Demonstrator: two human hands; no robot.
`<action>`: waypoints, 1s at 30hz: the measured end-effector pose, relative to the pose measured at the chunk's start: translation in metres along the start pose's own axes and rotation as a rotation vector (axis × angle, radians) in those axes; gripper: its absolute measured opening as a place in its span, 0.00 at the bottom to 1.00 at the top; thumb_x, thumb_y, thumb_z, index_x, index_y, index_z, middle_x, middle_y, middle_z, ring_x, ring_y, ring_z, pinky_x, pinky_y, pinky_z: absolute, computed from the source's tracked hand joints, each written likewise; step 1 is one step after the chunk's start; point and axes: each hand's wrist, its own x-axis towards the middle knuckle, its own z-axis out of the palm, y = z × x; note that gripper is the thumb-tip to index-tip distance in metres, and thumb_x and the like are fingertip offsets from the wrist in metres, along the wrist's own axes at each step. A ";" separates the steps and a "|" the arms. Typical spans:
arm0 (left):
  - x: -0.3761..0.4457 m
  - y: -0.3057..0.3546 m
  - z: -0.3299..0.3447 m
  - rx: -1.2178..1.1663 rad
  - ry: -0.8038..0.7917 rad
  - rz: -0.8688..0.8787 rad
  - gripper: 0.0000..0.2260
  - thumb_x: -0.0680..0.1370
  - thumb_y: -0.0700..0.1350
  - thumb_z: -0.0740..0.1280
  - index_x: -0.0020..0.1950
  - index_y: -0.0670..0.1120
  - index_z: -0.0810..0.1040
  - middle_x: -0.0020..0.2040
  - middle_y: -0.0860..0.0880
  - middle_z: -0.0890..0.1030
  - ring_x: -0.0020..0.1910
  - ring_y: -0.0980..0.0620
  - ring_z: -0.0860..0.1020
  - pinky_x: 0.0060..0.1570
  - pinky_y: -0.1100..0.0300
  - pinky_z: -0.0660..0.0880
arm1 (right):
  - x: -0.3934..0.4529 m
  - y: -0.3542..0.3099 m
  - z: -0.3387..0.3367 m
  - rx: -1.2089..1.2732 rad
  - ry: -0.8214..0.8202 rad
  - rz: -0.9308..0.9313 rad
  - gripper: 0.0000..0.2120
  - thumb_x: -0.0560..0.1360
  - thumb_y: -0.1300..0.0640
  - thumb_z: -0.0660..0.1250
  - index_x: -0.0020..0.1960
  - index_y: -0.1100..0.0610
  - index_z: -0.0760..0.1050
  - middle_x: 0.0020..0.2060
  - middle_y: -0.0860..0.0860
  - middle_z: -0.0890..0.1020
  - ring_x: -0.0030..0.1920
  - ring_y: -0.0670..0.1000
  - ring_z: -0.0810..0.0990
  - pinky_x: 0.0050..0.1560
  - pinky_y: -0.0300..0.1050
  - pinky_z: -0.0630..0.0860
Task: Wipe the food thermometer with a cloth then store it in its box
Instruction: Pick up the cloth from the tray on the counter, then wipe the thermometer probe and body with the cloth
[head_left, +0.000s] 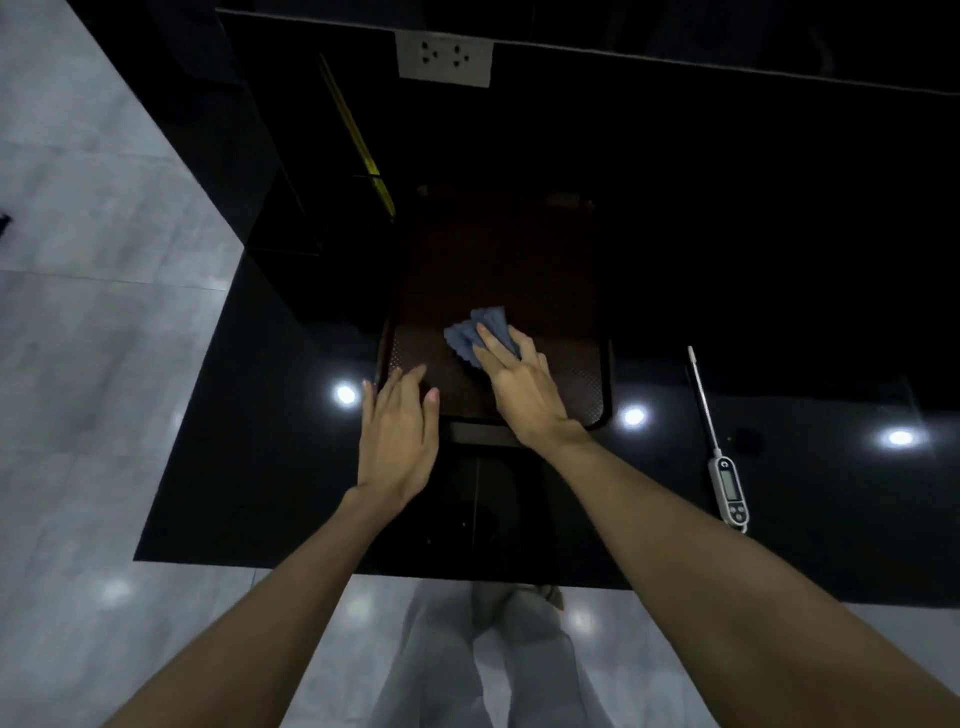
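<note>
A grey-blue cloth (480, 327) lies bunched on a dark brown tray (587, 395) in the middle of the black counter. My right hand (519, 384) rests on the cloth, fingers closing over it. My left hand (397, 426) lies flat and open at the tray's near left corner, holding nothing. The food thermometer (727, 483), grey body with a small screen and a long thin metal probe pointing away, lies alone on the counter to the right, well apart from both hands. I see no box for it.
The glossy black counter (779, 364) reflects several ceiling lights. A white wall socket (444, 57) sits on the dark back wall. The counter's left and near edges drop to a grey tiled floor (104, 364).
</note>
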 end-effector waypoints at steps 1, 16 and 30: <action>-0.002 0.007 0.001 0.004 -0.010 0.012 0.21 0.82 0.51 0.48 0.70 0.43 0.66 0.69 0.43 0.73 0.73 0.48 0.64 0.76 0.50 0.45 | -0.008 0.008 -0.003 0.006 0.048 0.002 0.37 0.71 0.77 0.64 0.77 0.60 0.60 0.78 0.55 0.57 0.75 0.64 0.56 0.67 0.63 0.63; -0.078 0.203 0.141 0.129 -0.221 0.287 0.19 0.80 0.51 0.58 0.70 0.46 0.69 0.66 0.47 0.72 0.66 0.47 0.69 0.64 0.52 0.66 | -0.199 0.205 -0.059 -0.065 0.327 0.124 0.28 0.68 0.72 0.73 0.66 0.62 0.75 0.70 0.56 0.74 0.73 0.54 0.60 0.52 0.53 0.76; -0.090 0.280 0.197 0.189 -0.213 -0.122 0.24 0.73 0.60 0.62 0.56 0.41 0.75 0.58 0.44 0.68 0.58 0.45 0.67 0.52 0.51 0.70 | -0.248 0.251 -0.057 0.090 0.298 0.097 0.26 0.72 0.72 0.68 0.69 0.63 0.71 0.72 0.57 0.70 0.75 0.59 0.61 0.66 0.61 0.72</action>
